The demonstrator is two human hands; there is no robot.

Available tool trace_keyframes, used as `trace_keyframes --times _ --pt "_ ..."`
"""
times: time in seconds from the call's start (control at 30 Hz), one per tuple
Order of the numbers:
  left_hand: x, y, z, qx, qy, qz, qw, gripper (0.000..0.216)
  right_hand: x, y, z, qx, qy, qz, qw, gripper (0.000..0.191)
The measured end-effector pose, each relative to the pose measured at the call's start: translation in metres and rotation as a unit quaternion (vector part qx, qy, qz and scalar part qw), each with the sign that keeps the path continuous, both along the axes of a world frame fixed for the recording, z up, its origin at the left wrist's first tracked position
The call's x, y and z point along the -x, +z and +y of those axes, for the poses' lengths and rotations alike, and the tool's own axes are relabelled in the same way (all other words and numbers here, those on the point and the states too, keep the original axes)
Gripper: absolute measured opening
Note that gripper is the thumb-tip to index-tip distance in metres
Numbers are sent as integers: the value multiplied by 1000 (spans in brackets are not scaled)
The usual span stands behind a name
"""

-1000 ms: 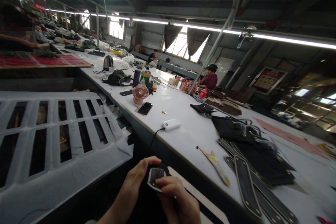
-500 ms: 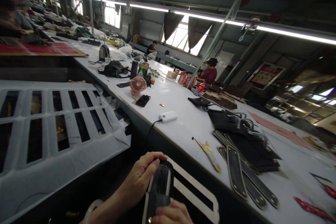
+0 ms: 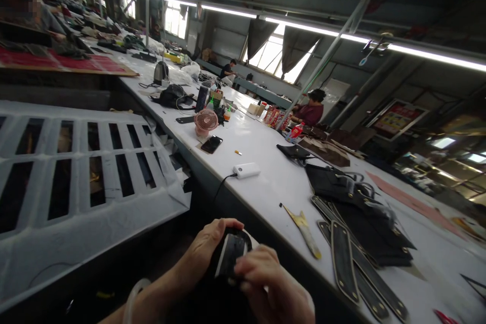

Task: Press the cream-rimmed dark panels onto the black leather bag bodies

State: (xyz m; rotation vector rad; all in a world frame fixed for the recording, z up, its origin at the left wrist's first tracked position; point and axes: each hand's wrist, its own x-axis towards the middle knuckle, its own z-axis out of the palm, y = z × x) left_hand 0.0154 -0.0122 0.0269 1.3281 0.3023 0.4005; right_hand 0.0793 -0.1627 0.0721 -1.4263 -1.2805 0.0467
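Below the table edge, my left hand (image 3: 207,243) grips a black leather-like strap piece (image 3: 231,254) with a pale edge, its fingers over the far end. My right hand (image 3: 271,283) is closed with bent fingers on the near part of the same piece. The fingers cover much of it, so its full shape is hidden. A pale edge shows just past the far end. On the white table (image 3: 261,223) to the right lie black straps (image 3: 343,260) with light edging and metal studs. Closer to my hands is a yellow-stained tool (image 3: 301,228), possibly a glue spreader.
Black bag panels (image 3: 353,212) lie beside the straps. Farther along are a white power bank (image 3: 246,170) with a cable, a phone (image 3: 211,144) and a pink fan (image 3: 206,120). A white slotted rack (image 3: 114,223) stands at left. Other people (image 3: 311,108) sit farther back.
My right hand has risen and turned on the strap piece, its fingers now nearer the far end. The pale frame-like strip to the right has mostly gone from sight. The view has shifted slightly.
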Motion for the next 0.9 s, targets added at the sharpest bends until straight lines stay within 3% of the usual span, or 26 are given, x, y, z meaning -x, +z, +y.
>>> trace_keyframes --times 0.13,0.27,0.57,0.9 --pt "3 2 4 65 -11 -9 998 63 -25 -18 30 21 -58 176 982 7" --pt "6 10 8 46 -20 2 999 59 -25 -33 40 41 -77 266 960 11" --pt "5 8 5 72 -33 5 997 53 -16 -37 49 41 -164 230 958 12" --pt "4 7 5 -49 -5 -2 999 41 -12 -39 50 39 -162 238 957 12"
